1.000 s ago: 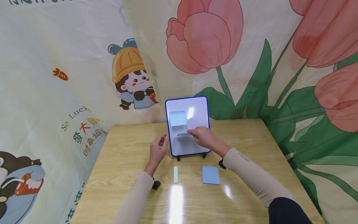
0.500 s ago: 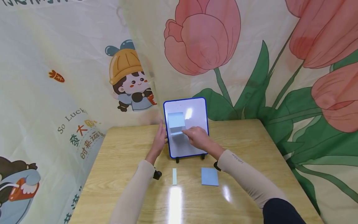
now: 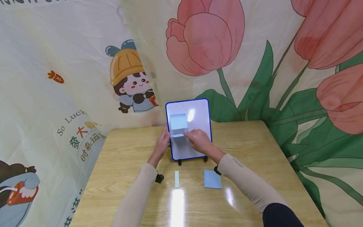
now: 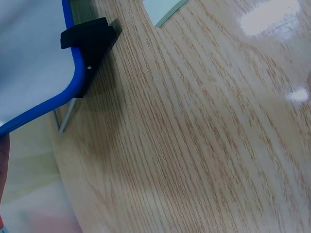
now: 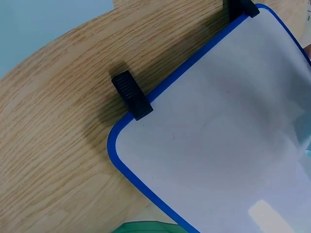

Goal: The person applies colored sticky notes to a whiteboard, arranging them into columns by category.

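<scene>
A small whiteboard (image 3: 195,142) with a blue rim stands tilted on a stand with black clips. On its upper left is a light blue sticky note (image 3: 179,121). Just below it, my right hand (image 3: 199,140) pinches a second light blue sticky note (image 3: 178,135), seen nearly edge-on in the head view. My left hand (image 3: 161,145) grips the board's left edge, its fingers partly hidden there. Only a sliver of that hand shows in the left wrist view. The right wrist view shows the board's face and clips, but not the right hand's fingers.
On the wooden table (image 3: 127,151), in front of the board, lie a narrow pale green strip (image 3: 177,179) and a blue square sticky-note pad (image 3: 212,179). A printed cloth with tulips (image 3: 210,41) hangs behind the table.
My left hand has moved up and forward to the board's left edge. The right hand has shifted left with the sticky note, nearer the left side of the board.
</scene>
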A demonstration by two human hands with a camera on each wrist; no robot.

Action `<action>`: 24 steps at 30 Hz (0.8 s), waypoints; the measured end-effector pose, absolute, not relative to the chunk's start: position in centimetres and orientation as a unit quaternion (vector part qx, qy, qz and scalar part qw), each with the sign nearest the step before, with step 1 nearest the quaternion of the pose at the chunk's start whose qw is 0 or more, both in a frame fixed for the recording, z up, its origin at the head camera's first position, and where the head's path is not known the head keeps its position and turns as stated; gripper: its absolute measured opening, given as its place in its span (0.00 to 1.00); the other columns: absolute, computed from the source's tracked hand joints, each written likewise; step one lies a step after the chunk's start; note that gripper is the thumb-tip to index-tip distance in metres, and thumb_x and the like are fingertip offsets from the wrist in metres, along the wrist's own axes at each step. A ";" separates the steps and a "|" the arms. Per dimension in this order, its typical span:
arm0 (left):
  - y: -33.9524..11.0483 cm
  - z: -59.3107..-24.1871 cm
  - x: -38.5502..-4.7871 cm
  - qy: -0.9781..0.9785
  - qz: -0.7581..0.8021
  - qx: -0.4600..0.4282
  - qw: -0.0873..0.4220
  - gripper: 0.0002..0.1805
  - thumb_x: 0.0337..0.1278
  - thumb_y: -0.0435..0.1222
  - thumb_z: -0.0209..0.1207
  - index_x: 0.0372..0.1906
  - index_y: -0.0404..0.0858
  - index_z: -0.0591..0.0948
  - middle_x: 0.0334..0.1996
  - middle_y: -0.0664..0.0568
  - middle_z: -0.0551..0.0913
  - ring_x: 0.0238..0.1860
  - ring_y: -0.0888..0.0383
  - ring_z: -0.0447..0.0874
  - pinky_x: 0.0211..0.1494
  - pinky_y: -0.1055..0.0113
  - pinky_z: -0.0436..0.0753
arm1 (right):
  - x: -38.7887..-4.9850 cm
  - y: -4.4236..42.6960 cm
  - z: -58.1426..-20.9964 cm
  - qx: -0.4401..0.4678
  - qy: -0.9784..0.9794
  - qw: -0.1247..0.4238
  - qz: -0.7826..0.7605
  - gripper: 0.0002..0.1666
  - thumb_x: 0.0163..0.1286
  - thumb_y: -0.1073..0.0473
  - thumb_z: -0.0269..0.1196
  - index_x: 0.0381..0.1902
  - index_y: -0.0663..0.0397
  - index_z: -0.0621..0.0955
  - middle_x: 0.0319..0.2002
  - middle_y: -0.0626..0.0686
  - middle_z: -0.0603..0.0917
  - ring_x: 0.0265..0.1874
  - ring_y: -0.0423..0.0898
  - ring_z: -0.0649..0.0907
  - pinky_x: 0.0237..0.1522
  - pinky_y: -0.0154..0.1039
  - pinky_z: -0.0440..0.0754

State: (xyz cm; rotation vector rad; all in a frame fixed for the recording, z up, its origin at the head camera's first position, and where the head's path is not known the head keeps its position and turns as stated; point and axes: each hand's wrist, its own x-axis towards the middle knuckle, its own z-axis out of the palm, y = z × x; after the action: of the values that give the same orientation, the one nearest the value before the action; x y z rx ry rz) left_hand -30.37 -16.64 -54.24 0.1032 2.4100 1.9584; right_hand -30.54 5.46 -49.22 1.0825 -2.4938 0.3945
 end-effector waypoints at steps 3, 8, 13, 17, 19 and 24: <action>-16.7 -54.4 -30.4 0.780 0.625 0.032 0.022 0.28 0.79 0.49 0.37 0.76 0.73 0.47 0.79 0.52 0.52 0.57 0.35 0.80 0.55 0.43 0.82 | -30.6 5.4 -49.4 0.380 -0.893 0.199 0.136 0.18 0.65 0.67 0.66 0.52 0.54 0.85 0.45 0.50 0.90 0.41 0.46 0.88 0.41 0.37 0.86; -16.8 -54.5 -30.4 0.782 0.622 0.035 0.023 0.29 0.79 0.49 0.37 0.76 0.73 0.47 0.80 0.55 0.49 0.56 0.36 0.80 0.55 0.43 0.82 | -30.5 5.4 -49.7 0.377 -0.894 0.201 0.137 0.18 0.65 0.67 0.66 0.53 0.54 0.85 0.46 0.50 0.90 0.42 0.46 0.88 0.41 0.37 0.85; -16.8 -54.6 -30.5 0.779 0.624 0.050 0.024 0.29 0.79 0.49 0.37 0.76 0.73 0.45 0.81 0.59 0.45 0.66 0.35 0.72 0.55 0.40 0.81 | -30.6 5.4 -49.9 0.377 -0.894 0.201 0.138 0.19 0.63 0.67 0.67 0.53 0.54 0.85 0.46 0.50 0.90 0.43 0.46 0.88 0.42 0.37 0.86; -16.8 -54.7 -30.6 0.785 0.617 0.055 0.022 0.31 0.79 0.47 0.37 0.78 0.68 0.43 0.81 0.60 0.44 0.70 0.37 0.67 0.55 0.41 0.81 | -30.6 5.3 -50.1 0.379 -0.893 0.201 0.137 0.19 0.64 0.67 0.68 0.53 0.54 0.85 0.46 0.50 0.90 0.43 0.46 0.87 0.43 0.37 0.85; -16.8 -54.8 -30.6 0.786 0.615 0.055 0.020 0.31 0.79 0.46 0.38 0.78 0.67 0.43 0.81 0.60 0.44 0.70 0.38 0.67 0.54 0.41 0.82 | -30.5 5.3 -50.2 0.382 -0.891 0.202 0.137 0.18 0.63 0.67 0.68 0.52 0.54 0.85 0.46 0.50 0.90 0.43 0.46 0.88 0.43 0.38 0.86; -16.8 -54.9 -30.5 0.786 0.616 0.057 0.025 0.32 0.79 0.45 0.38 0.76 0.74 0.42 0.80 0.63 0.43 0.73 0.40 0.64 0.57 0.40 0.80 | -30.5 5.3 -50.4 0.383 -0.889 0.212 0.137 0.18 0.63 0.67 0.67 0.52 0.54 0.85 0.45 0.50 0.90 0.42 0.46 0.88 0.41 0.38 0.86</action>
State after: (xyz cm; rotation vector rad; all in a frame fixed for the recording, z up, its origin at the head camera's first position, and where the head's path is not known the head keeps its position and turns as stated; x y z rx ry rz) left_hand -30.47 -16.83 -54.93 0.1750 2.4293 1.9040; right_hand -30.51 5.28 -50.37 1.0630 -2.4678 0.3798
